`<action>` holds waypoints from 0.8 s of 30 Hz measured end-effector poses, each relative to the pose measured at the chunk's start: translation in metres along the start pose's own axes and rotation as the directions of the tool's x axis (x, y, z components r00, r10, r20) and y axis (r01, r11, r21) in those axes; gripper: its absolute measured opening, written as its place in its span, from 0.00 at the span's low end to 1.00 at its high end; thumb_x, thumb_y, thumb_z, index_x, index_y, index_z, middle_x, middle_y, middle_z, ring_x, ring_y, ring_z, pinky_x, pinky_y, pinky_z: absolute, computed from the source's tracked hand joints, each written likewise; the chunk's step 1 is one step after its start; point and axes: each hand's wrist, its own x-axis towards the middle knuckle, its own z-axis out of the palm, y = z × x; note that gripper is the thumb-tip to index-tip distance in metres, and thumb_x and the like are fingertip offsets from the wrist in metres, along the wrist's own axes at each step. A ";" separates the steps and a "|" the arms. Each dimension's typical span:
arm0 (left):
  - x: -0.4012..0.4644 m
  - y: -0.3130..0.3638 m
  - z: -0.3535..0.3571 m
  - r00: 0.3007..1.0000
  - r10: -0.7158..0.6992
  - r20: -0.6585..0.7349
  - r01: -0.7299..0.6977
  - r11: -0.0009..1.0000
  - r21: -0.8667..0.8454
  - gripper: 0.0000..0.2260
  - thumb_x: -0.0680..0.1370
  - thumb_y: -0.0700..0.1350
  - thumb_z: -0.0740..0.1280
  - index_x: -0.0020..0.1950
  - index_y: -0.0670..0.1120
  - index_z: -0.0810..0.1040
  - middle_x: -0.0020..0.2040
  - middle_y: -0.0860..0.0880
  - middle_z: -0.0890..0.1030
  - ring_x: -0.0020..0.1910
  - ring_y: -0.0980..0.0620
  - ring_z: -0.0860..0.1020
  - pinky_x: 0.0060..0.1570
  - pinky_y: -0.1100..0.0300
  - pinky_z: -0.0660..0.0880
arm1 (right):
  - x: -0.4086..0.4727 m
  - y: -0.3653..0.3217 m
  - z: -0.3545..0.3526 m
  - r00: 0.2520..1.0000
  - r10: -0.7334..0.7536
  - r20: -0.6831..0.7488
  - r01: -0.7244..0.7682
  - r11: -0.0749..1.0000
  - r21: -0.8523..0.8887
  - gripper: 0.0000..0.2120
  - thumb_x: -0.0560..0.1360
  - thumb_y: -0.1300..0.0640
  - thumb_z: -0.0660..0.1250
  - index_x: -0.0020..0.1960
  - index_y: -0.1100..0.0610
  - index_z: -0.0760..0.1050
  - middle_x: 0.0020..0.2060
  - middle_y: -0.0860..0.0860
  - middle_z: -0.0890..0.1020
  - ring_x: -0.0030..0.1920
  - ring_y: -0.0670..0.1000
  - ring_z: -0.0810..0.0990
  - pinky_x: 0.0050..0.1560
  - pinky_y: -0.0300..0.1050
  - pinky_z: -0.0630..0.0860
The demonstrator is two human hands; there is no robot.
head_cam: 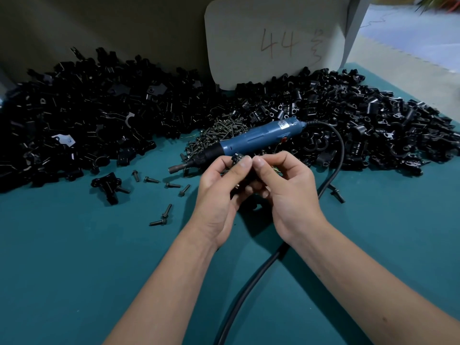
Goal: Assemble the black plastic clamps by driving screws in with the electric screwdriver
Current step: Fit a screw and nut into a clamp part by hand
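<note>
Head view: left hand and right hand raised together above the teal felt-covered table, fingers of both curled around a small black plastic clamp, thumb tips nearly touching over it, clamp mostly hidden so its orientation cannot be told. Just beyond the hands, lying untouched on the pile of dark metal screws, the blue electric screwdriver, long axis slanting, bit end pointing lower left, black cord leaving at upper right and looping back past the right wrist. Heaps of loose black clamp parts behind, a grey card marked 44 standing at the back.
</note>
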 end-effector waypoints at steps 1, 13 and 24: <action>0.000 0.000 0.001 1.000 0.013 -0.013 -0.012 1.000 0.020 0.13 0.75 0.49 0.77 0.51 0.43 0.78 0.45 0.45 0.84 0.41 0.49 0.80 0.39 0.58 0.78 | 0.000 0.002 0.000 1.000 -0.023 0.009 0.023 0.999 -0.024 0.04 0.73 0.57 0.76 0.42 0.54 0.82 0.39 0.54 0.85 0.33 0.52 0.81 0.31 0.41 0.73; -0.004 0.001 0.013 0.986 0.042 -0.162 -0.005 0.975 0.224 0.13 0.82 0.57 0.65 0.39 0.58 0.83 0.34 0.54 0.82 0.28 0.59 0.77 0.23 0.66 0.68 | -0.006 -0.001 0.005 0.972 -0.232 0.046 0.236 0.950 -0.206 0.08 0.82 0.57 0.70 0.45 0.58 0.84 0.35 0.48 0.84 0.35 0.45 0.80 0.37 0.38 0.78; 0.000 0.004 0.006 0.967 0.109 -0.230 -0.102 0.994 0.039 0.16 0.84 0.45 0.65 0.36 0.54 0.74 0.33 0.51 0.71 0.24 0.55 0.69 0.23 0.64 0.65 | -0.005 0.000 0.011 0.985 -0.170 0.037 0.173 0.929 -0.327 0.11 0.80 0.56 0.73 0.40 0.58 0.80 0.30 0.48 0.81 0.29 0.47 0.79 0.30 0.41 0.76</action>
